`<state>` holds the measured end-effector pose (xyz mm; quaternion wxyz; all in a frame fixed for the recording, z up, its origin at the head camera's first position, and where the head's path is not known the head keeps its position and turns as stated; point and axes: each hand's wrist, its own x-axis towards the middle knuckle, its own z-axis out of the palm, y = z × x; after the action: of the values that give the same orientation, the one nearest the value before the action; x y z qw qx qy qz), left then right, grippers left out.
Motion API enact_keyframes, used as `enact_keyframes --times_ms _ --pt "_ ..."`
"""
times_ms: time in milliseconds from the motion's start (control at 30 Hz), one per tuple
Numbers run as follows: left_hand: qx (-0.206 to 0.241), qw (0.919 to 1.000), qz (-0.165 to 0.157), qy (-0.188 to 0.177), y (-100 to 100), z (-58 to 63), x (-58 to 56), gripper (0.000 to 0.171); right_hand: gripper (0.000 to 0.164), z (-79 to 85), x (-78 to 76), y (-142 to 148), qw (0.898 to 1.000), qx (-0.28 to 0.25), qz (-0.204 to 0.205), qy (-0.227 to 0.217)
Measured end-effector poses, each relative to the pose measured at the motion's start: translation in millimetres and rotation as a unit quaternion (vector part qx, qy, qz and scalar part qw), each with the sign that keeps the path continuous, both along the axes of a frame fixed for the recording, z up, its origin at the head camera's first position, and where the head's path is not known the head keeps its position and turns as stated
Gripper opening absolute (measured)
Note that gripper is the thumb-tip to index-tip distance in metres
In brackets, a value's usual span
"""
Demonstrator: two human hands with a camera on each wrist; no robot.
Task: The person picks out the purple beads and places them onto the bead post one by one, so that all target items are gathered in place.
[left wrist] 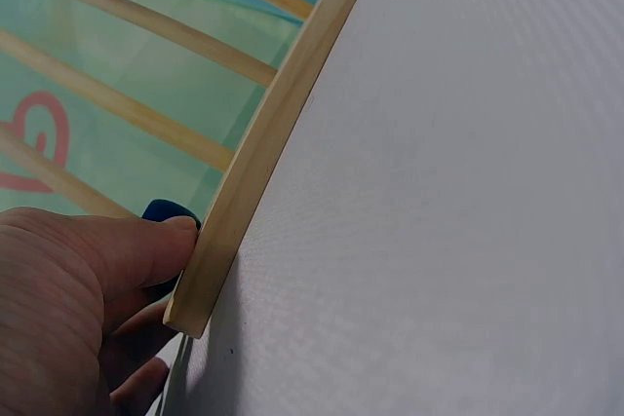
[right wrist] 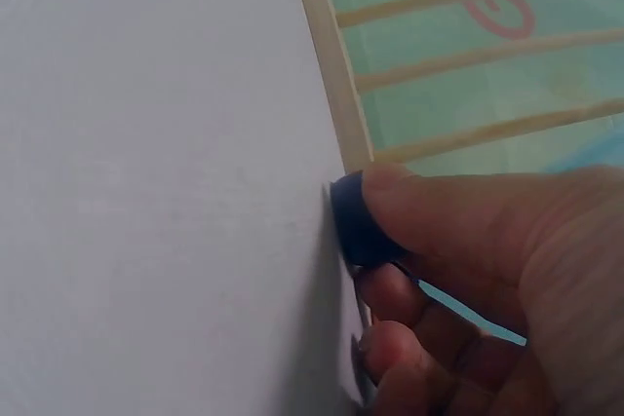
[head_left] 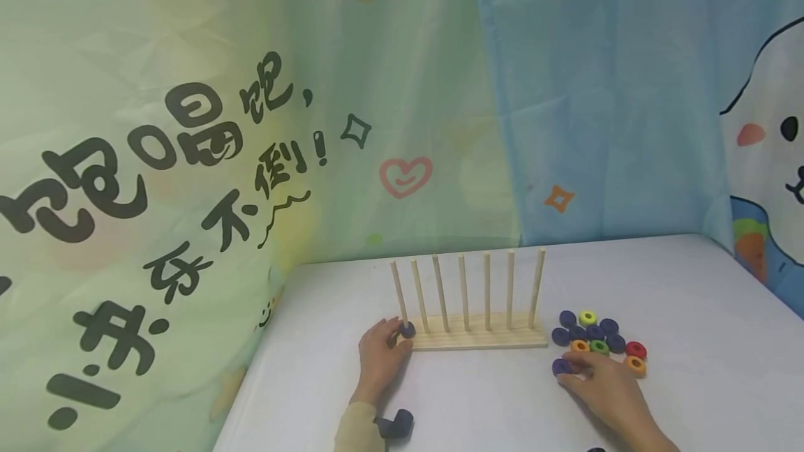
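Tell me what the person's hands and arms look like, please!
The left hand and right hand wear no gloves. Behind the left one is a pale cream sleeve, with a small black gadget sticking out beside it. No sleeve shows by the right one.

The surface [head_left: 484,396] before me is white and plain. On it a wooden rack [head_left: 477,341] rests with its long base flat. To the right of the rack, a little apart, lies a loose group: several dark blue rings [head_left: 616,344], one yellow ring [head_left: 587,312], one green ring [head_left: 594,348], one red ring [head_left: 636,356] and two orange rings [head_left: 636,373]. Whether the blue ring [head_left: 561,367] pinched by the right hand [head_left: 606,386] touches the surface, I cannot tell.
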<state>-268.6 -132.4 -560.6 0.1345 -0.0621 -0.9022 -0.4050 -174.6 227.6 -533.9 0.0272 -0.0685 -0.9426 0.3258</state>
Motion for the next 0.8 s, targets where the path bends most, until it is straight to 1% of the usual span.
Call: enact_keyframes --times_ms 267,400,533,667,800 --pt "0.003 1.0 -0.004 0.003 0.3 1.1 1.1 0.039 0.045 -1.9 -1.3 -3.6 1.0 -0.006 -0.012 -0.002" --pt "0.007 0.9999 -0.007 0.006 0.0 1.6 0.8 0.039 0.045 -2.5 -1.5 -5.3 1.0 -0.012 -0.013 0.012" --pt "0.012 0.9999 -0.007 -0.003 -0.2 2.1 0.6 0.04 0.042 -1.7 -0.6 -8.9 0.999 -0.022 0.005 0.024" --pt "0.011 0.9999 -0.004 -0.01 -0.2 2.0 0.6 0.042 0.041 -0.5 0.5 -14.8 0.999 -0.034 0.024 0.011" --pt "0.012 0.9998 -0.006 -0.016 -0.5 1.4 0.4 0.045 0.041 -1.9 1.3 -22.7 0.999 -0.047 0.021 0.002"
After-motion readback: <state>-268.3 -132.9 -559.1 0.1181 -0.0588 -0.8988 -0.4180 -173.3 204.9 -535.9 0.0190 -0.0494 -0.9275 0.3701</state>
